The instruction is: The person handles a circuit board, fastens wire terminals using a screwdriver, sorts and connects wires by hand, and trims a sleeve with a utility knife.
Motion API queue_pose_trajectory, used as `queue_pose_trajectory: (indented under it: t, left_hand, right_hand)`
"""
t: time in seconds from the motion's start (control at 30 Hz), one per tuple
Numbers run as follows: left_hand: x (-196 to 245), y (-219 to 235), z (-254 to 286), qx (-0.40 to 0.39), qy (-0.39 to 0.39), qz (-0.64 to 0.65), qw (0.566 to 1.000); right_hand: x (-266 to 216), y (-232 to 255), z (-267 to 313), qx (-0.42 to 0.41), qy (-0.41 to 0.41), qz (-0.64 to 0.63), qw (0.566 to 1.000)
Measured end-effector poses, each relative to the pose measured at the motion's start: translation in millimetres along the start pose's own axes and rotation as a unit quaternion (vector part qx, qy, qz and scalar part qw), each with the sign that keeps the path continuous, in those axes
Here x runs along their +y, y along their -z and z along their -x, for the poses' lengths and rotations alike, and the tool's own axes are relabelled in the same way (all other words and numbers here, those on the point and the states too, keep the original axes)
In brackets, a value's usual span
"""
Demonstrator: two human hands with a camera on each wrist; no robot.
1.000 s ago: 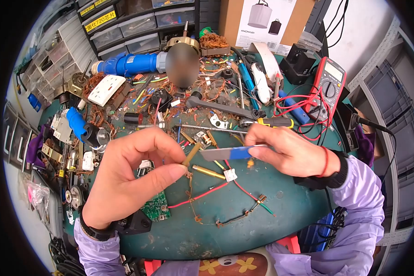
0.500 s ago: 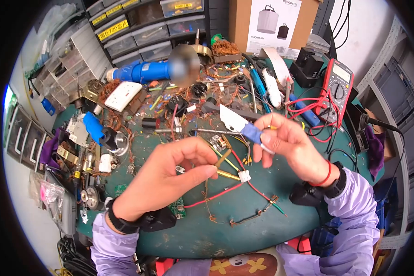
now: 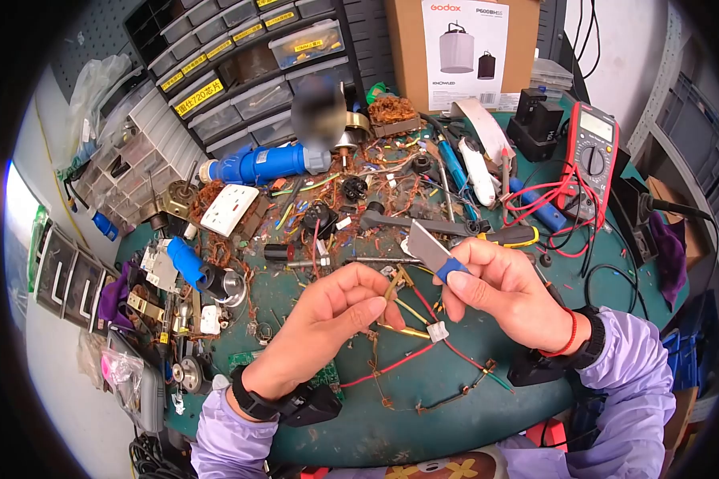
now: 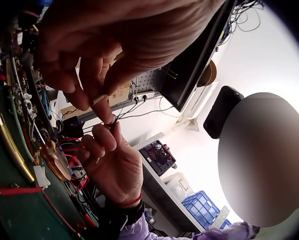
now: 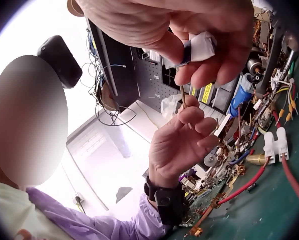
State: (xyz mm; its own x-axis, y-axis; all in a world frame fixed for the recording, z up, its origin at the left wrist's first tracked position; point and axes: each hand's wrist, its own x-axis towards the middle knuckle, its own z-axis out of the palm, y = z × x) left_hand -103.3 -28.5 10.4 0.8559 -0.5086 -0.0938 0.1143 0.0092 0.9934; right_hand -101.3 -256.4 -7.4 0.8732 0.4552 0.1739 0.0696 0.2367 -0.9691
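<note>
In the head view my left hand (image 3: 335, 311) pinches a thin brass-coloured strip (image 3: 392, 287) between thumb and forefinger, its tip slanting upward. My right hand (image 3: 511, 291) grips a flat metal blade (image 3: 430, 249) by its blue-wrapped end (image 3: 452, 270). The blade points up and left, a little right of the strip and apart from it. In the right wrist view the strip (image 5: 183, 94) stands up from the left fingertips, and white wrapping (image 5: 203, 47) shows in the right hand. Under the hands lies a white wire connector (image 3: 438, 331) with red wires (image 3: 387, 366) and a brass tube (image 3: 414, 331).
A green circuit board (image 3: 327, 377) lies partly beneath the left wrist. Wire scraps and tools crowd the back of the table. A red multimeter (image 3: 593, 160) with red leads stands at right, a blue plug (image 3: 264, 165) at back left, a cardboard box (image 3: 407, 56) behind.
The blade, level and beside the strip's tip a second ago, has swung up and away and now tilts up-left. Both hands still hold their pieces; the head view has shifted.
</note>
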Motion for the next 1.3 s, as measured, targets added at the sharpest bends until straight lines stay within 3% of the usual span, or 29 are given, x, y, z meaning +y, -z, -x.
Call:
queue_pose_trajectory:
  t: [0.17, 0.23, 0.37, 0.7, 0.77, 0.83, 1.0, 1.1, 1.3]
  left_hand:
    - [-2.9, 0.7, -0.1, 0.004, 0.027, 0.009, 1.000]
    - [-4.0, 1.4, -0.5, -0.006, 0.028, 0.027, 0.999]
    - [-6.2, 2.6, -1.5, -0.008, 0.022, 0.033, 0.999]
    - [-11.7, 6.8, -0.6, -0.029, 0.015, 0.069, 0.997]
    - [-10.8, 6.6, 0.0, -0.027, 0.015, 0.079, 0.996]
    - [-9.4, 6.5, 0.2, -0.044, 0.011, 0.087, 0.995]
    - [-7.3, 4.2, 0.9, -0.050, 0.009, 0.083, 0.995]
    - [-6.5, 2.7, 1.3, -0.043, 0.011, 0.080, 0.996]
    - [-9.1, 4.6, 0.0, -0.054, 0.005, 0.079, 0.995]
  right_hand:
    - [2.9, 4.1, -1.3, -0.021, -0.080, -0.064, 0.994]
    - [4.4, -2.5, -0.6, 0.007, -0.057, 0.009, 0.998]
    - [7.5, -1.8, -0.2, 0.018, -0.013, 0.028, 0.999]
    - [-3.2, -8.8, 1.3, -0.015, -0.035, 0.059, 0.998]
    - [-0.6, -12.7, 2.1, -0.003, 0.011, 0.135, 0.991]
    - [-5.8, -13.1, 3.7, -0.014, -0.016, 0.154, 0.988]
    - [-1.8, -12.3, 2.9, -0.017, 0.049, 0.227, 0.972]
    - [3.6, -14.1, 1.5, -0.004, 0.124, 0.214, 0.969]
    - [-2.3, -15.5, 2.1, -0.016, 0.094, 0.195, 0.976]
